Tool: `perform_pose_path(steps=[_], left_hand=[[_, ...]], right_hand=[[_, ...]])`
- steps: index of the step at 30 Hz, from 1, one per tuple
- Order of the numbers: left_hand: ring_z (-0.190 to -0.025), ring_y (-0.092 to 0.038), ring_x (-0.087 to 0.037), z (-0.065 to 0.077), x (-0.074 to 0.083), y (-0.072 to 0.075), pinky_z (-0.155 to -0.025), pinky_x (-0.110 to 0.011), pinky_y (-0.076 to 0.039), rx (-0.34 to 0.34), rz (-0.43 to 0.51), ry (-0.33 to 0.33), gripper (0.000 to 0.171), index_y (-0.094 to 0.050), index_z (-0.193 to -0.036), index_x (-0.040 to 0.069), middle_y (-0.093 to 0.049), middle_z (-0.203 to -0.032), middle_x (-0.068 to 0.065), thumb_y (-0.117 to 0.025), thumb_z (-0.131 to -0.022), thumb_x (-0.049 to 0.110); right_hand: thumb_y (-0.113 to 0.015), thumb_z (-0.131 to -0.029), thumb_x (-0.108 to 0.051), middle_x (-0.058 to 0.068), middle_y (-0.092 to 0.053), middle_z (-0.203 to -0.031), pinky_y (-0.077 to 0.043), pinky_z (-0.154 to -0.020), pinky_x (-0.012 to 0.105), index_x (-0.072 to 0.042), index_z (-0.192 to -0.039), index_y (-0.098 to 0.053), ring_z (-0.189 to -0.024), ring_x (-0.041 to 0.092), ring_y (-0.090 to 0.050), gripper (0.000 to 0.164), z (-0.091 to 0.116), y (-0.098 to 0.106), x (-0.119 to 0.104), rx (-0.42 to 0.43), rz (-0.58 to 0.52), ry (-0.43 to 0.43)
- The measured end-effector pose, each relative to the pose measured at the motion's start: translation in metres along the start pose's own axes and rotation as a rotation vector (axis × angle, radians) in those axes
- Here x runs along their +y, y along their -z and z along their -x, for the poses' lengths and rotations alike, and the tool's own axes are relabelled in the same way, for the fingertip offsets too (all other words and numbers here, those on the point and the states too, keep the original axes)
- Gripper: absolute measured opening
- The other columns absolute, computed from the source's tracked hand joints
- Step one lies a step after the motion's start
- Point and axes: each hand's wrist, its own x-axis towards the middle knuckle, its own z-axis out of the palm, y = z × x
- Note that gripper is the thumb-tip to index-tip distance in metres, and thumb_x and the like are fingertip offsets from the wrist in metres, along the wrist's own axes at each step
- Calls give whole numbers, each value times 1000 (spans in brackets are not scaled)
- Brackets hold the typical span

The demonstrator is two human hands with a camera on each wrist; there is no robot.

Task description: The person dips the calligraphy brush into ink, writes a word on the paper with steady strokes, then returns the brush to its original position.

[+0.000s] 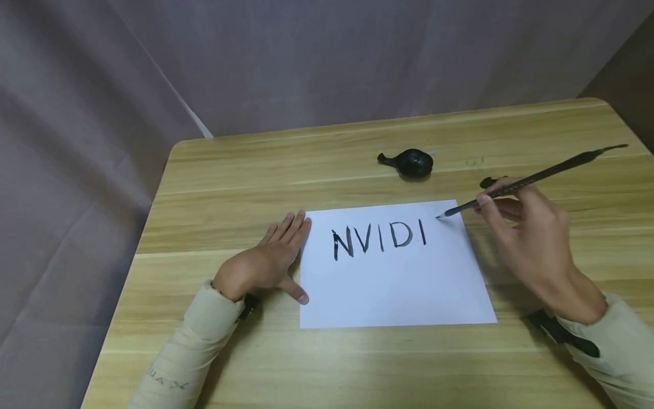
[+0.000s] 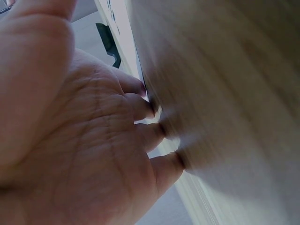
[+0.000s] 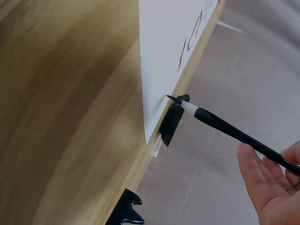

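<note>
A sheet of white paper [image 1: 393, 289] lies on the wooden table, with the letters "NVIDI" [image 1: 378, 238] in dark strokes across its upper half. My right hand [image 1: 541, 244] pinches a black writing brush [image 1: 541, 173] between thumb and fingers. The brush slants down to the left, its dark tip [image 3: 173, 99] right at the paper near the top right corner, just past the last letter. My left hand [image 1: 271, 261] lies at the paper's left edge, fingers straight and thumb spread. In the left wrist view its fingertips [image 2: 169, 161] press against the tabletop.
Behind the paper sits a glossy black gourd-shaped object [image 1: 414, 163]. A small black piece with curved prongs [image 3: 125, 208] stands on the table, mostly hidden by my right hand in the head view. Grey curtain [image 1: 306, 57] hangs along the table's far and left edges.
</note>
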Motion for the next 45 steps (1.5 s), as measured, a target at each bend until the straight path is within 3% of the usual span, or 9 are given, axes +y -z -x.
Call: perform_pose_path(steps=[25,37,41,45], left_hand=[[-160,23,-29,0,0,2,-130,-53,5,-2,3,1,155,13,-168,8,26,-174,-9,-95,-69,57],[-160,24,-29,0,0,3,-130,-54,5,-13,-10,9,156,15,-167,9,28,-173,-8,-94,-69,59],[-160,25,-28,-1,1,2,-130,-53,6,-18,-11,14,156,16,-167,10,28,-173,-7,-94,-69,59],[-160,24,-29,-1,1,2,-130,-53,6,-14,-2,9,155,15,-168,9,28,-173,-8,-94,-69,59]], right_hand=[[-70,-88,22,33,-70,-102,-49,-83,3,20,-111,-61,-103,-26,-57,25,12,1,-10,-66,-104,0],[-73,-84,22,28,-72,-100,-48,-84,3,16,-107,-63,-103,-26,-56,26,25,6,-25,-104,-83,12],[-73,-82,22,28,-72,-101,-48,-86,3,16,-108,-64,-105,-25,-56,29,26,9,-29,-89,-87,30],[-72,-88,16,29,-72,-100,-48,-89,4,18,-109,-63,-107,-24,-57,23,21,15,-32,-46,-64,56]])
